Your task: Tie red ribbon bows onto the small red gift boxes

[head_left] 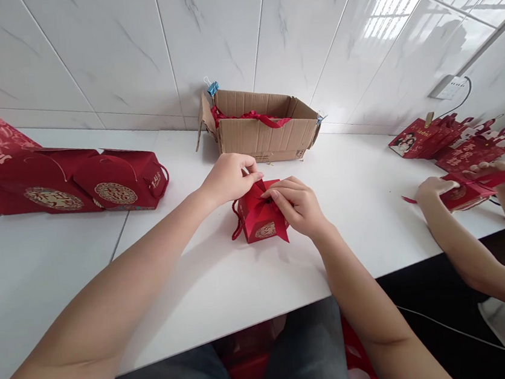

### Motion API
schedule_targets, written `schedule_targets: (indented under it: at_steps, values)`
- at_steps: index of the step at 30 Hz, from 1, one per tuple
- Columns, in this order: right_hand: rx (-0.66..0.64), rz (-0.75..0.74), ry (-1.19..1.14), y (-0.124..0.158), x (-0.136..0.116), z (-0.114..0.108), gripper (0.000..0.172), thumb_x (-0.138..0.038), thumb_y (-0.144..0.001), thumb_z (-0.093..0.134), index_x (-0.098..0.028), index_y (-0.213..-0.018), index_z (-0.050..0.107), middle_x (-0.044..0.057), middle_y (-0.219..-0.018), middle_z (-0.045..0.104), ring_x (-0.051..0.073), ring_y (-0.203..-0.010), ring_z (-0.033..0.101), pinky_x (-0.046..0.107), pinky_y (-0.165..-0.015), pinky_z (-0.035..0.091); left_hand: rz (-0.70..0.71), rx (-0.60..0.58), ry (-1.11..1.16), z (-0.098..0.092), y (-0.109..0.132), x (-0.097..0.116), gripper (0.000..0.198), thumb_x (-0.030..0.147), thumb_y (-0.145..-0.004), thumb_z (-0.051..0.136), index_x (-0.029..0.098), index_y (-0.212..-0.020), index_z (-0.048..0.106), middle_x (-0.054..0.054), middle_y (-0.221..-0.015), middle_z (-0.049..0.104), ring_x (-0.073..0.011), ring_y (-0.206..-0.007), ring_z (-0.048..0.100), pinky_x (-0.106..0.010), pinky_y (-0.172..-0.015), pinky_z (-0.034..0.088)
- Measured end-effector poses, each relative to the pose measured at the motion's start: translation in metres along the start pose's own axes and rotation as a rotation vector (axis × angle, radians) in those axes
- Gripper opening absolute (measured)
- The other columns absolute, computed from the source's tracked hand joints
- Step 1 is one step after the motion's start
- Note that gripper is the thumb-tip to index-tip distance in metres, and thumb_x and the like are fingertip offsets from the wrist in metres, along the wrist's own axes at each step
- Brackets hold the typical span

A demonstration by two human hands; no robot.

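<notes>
In front of me on the white table stands a small red gift box (251, 231) with a gold round pattern and a red cord handle at its left side. A red ribbon (280, 226) lies over its top, one pointed tail hanging down the front. My left hand (232, 178) pinches a part of the ribbon at the top left of the box. From the right, my right hand (297, 204) pinches the ribbon near its middle, thumb against the fingers. The fingers hide part of the ribbon's centre.
A cardboard box (265, 136) holding red ribbons stands against the tiled wall, with a blue binder clip (212, 88). Larger red gift boxes (115, 181) line the left. At right, a co-worker's hands (432, 187) hold a red box beside several red bags (420, 137).
</notes>
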State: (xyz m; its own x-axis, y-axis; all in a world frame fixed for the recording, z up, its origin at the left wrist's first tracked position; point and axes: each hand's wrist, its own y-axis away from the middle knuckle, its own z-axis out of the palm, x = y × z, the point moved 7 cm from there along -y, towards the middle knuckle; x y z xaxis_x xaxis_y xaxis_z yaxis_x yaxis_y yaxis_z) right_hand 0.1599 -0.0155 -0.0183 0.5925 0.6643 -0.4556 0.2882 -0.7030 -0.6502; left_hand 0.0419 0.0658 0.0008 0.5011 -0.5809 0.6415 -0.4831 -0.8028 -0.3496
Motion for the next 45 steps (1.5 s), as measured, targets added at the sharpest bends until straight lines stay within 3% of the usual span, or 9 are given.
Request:
schedule_targets:
  at_steps: [4, 8, 11, 16, 20, 27, 31, 37, 45]
  values:
    - [-0.027, 0.021, -0.043, 0.002, 0.003, -0.003, 0.031, -0.026, -0.097, 0.041, -0.023, -0.085, 0.069, 0.005, -0.088, 0.070, 0.020, -0.087, 0.059, 0.038, -0.080, 0.050, -0.022, -0.100, 0.020, 0.003, 0.001, 0.000, 0.021, 0.031, -0.077, 0.063, 0.017, -0.062, 0.060, 0.000, -0.067, 0.067, -0.0120, -0.059, 0.057, -0.025, -0.058, 0.042]
    - [0.018, 0.015, -0.111, 0.004, 0.007, -0.024, 0.024, -0.032, -0.096, 0.044, -0.024, -0.103, 0.067, 0.006, -0.098, 0.069, 0.020, -0.095, 0.059, 0.040, -0.086, 0.047, -0.070, -0.150, 0.048, -0.002, 0.002, -0.003, 0.024, 0.039, -0.077, 0.063, 0.017, -0.067, 0.061, -0.001, -0.072, 0.068, -0.0131, -0.063, 0.058, -0.026, -0.059, 0.043]
    - [-0.008, 0.066, -0.116, 0.005, 0.014, -0.036, 0.027, -0.037, -0.088, 0.058, -0.024, -0.112, 0.062, 0.005, -0.095, 0.066, 0.020, -0.088, 0.058, 0.038, -0.081, 0.048, -0.107, -0.162, 0.052, -0.008, 0.003, -0.004, 0.029, 0.046, -0.076, 0.064, 0.017, -0.070, 0.063, -0.001, -0.073, 0.068, -0.0134, -0.064, 0.058, -0.026, -0.060, 0.043]
    - [-0.146, 0.157, -0.147, 0.010, 0.025, -0.034, 0.033, -0.023, -0.083, 0.061, -0.024, -0.115, 0.056, 0.000, -0.080, 0.058, 0.015, -0.074, 0.055, 0.033, -0.074, 0.048, -0.134, -0.309, 0.041, -0.004, 0.006, -0.007, 0.036, 0.056, -0.075, 0.064, 0.019, -0.075, 0.067, 0.000, -0.074, 0.066, -0.0142, -0.066, 0.056, -0.025, -0.059, 0.042]
    - [-0.030, 0.182, -0.184, 0.010, 0.031, -0.036, 0.036, -0.013, -0.080, 0.055, -0.024, -0.114, 0.056, -0.001, -0.077, 0.056, 0.013, -0.072, 0.055, 0.030, -0.069, 0.048, -0.120, -0.366, 0.033, -0.002, 0.007, -0.007, 0.040, 0.060, -0.077, 0.059, 0.022, -0.080, 0.071, -0.001, -0.077, 0.068, -0.0155, -0.068, 0.058, -0.025, -0.058, 0.042]
    - [0.179, 0.200, -0.170, 0.008, 0.035, -0.039, 0.035, -0.013, -0.081, 0.051, -0.024, -0.113, 0.058, 0.003, -0.096, 0.063, 0.013, -0.076, 0.061, 0.031, -0.068, 0.050, -0.032, -0.341, 0.048, -0.004, 0.008, 0.006, 0.030, 0.050, -0.076, 0.064, 0.024, -0.087, 0.073, -0.003, -0.089, 0.073, -0.0170, -0.075, 0.063, -0.025, -0.063, 0.048]
    - [0.144, 0.236, -0.239, 0.009, 0.036, -0.035, 0.038, -0.009, -0.081, 0.045, -0.024, -0.112, 0.060, 0.004, -0.098, 0.066, 0.016, -0.085, 0.064, 0.032, -0.072, 0.053, -0.063, -0.322, 0.042, -0.005, 0.009, 0.004, 0.017, 0.036, -0.076, 0.063, 0.021, -0.078, 0.070, -0.001, -0.082, 0.071, -0.0150, -0.069, 0.062, -0.025, -0.060, 0.046]
    - [-0.022, 0.102, -0.103, 0.006, 0.024, -0.028, 0.053, 0.001, -0.075, 0.036, -0.026, -0.108, 0.068, 0.004, -0.108, 0.067, 0.019, -0.099, 0.063, 0.037, -0.081, 0.054, -0.049, -0.243, 0.007, -0.008, 0.007, 0.004, 0.013, 0.030, -0.074, 0.060, 0.019, -0.069, 0.064, -0.001, -0.080, 0.069, -0.0146, -0.068, 0.060, -0.025, -0.059, 0.045]
    - [-0.096, 0.072, -0.022, 0.007, 0.021, -0.013, 0.056, 0.000, -0.082, 0.033, -0.029, -0.116, 0.068, 0.006, -0.101, 0.064, 0.020, -0.093, 0.057, 0.039, -0.079, 0.053, -0.082, -0.171, -0.006, -0.003, 0.006, 0.001, 0.013, 0.026, -0.072, 0.058, 0.019, -0.061, 0.057, -0.001, -0.066, 0.063, -0.0138, -0.058, 0.054, -0.026, -0.052, 0.040]
